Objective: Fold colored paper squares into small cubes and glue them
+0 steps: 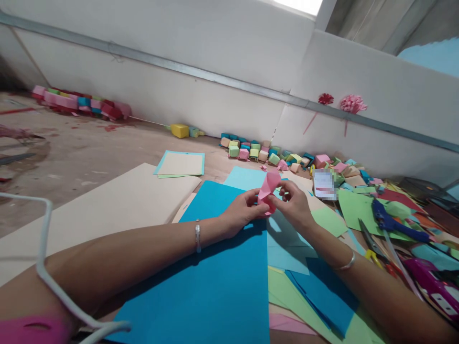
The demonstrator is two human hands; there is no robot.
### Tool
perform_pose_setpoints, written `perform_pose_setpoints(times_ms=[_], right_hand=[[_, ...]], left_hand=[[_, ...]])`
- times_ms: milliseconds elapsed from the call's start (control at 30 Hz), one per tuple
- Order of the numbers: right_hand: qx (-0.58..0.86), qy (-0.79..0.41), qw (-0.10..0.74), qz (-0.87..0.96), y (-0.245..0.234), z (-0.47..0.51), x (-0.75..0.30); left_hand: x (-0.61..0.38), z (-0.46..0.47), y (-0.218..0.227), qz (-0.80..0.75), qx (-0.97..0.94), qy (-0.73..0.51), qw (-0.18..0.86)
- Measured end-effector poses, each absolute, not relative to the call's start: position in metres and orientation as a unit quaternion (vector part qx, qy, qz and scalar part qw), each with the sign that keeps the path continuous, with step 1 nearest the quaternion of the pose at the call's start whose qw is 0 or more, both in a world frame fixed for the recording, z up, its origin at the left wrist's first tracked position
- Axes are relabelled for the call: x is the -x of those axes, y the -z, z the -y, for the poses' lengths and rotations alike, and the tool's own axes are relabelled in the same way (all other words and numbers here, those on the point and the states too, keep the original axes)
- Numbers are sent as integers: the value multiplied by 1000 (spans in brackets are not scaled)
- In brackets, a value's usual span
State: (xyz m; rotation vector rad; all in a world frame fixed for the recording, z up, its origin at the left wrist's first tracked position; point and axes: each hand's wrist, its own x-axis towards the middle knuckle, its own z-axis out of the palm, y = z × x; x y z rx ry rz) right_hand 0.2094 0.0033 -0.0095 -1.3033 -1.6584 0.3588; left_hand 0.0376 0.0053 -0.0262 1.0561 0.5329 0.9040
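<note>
A small folded piece of pink paper (269, 185) is held up between both hands over a large blue sheet (222, 277). My left hand (244, 210) grips its lower left side, thumb in front. On the right side, the fingers of my right hand (292, 203) pinch its edge, with the thumb near the lower fold. The paper is bent into a partly box-like form, and its far side is hidden. Light blue sheets (287, 248) lie beneath my right hand.
Small paper boxes (254, 150) line the wall. On the right are a blue glue gun (390, 220), scissors (371, 239), a phone (324, 185) and a magenta device (430, 282). A white cable (45, 239) crosses the left. Cream sheets (136, 196) lie left of the blue one.
</note>
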Motion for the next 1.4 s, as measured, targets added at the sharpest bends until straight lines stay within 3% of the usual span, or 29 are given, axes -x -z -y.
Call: perform_pose_setpoints(times_ms=[133,233,467,900,1100,1400], right_hand=[[487,-40,546,681,1,3,-213],[467,16,526,711,-4,9,-210],[485,-54,483,727,1,4,-208],[502,-240,479,678,1,5,-208],[527,-202,433,703,-4,7,-206],[524,-211,494,660,6,6,-204]], left_hand=[[-39,-12,32,-302,-555,-460,624],[-38,-14,33,-333,-631,-465,524],[-34,-10,30,-361,-723,-414,419],[-34,-9,29,-345,-783,-370,363],[-34,-8,29,-317,-769,-382,402],[-35,-8,31,-319,-752,-386,428]])
